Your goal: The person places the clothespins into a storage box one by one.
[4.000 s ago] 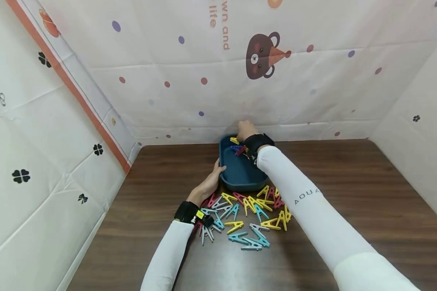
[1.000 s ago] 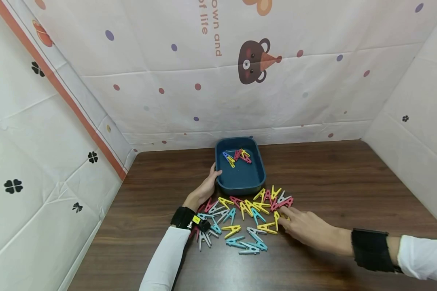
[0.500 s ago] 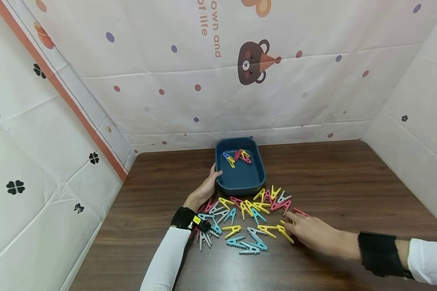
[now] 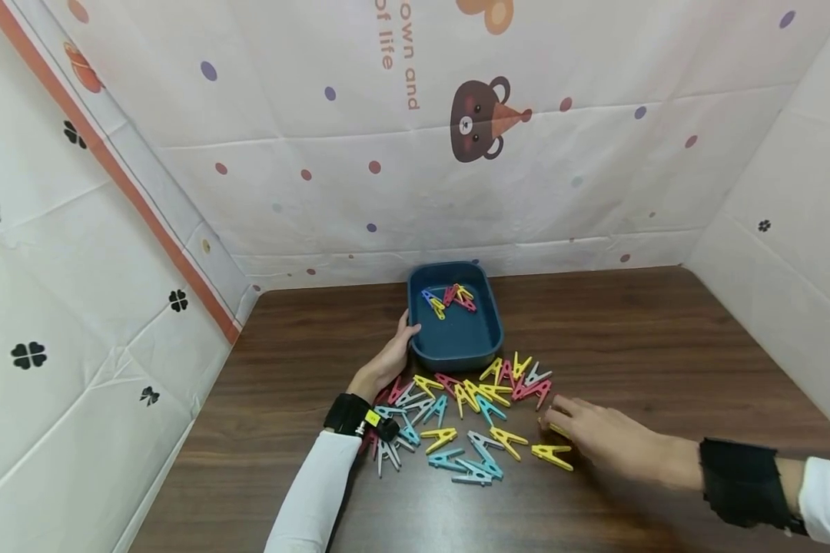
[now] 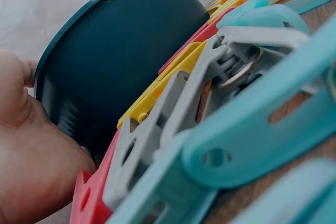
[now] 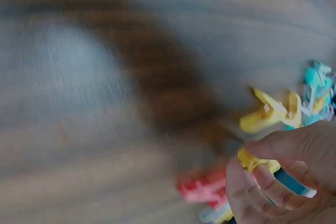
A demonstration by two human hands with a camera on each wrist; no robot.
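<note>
The left hand [image 4: 387,357] holds the side of a dark blue tub [image 4: 465,338], with its thumb over the edge and the rest of it along the outside wall. The right hand [image 4: 612,444] is pinching a small yellow peg [image 6: 250,159] between its thumb and fingers, over the right end of a messy pile. I cannot tell if that peg touches the wooden tabletop [image 4: 629,338]. Another yellow peg [image 4: 552,455] lies just beside the right hand, on the wood. The tub sits at the back, near the white cloth [image 4: 283,200] with a brown bear [image 4: 476,121] on it. Inside the tub, toward the back, are a blue peg [image 4: 428,295] and some red and yellow ones, close together. The loose pegs in front of the tub are yellow, red, grey and light blue. A light blue peg [image 4: 445,458] lies at the near side of the pile. Grey pegs [image 4: 418,407] lie close to the left wrist, which wears a black band [image 4: 346,415].
</note>
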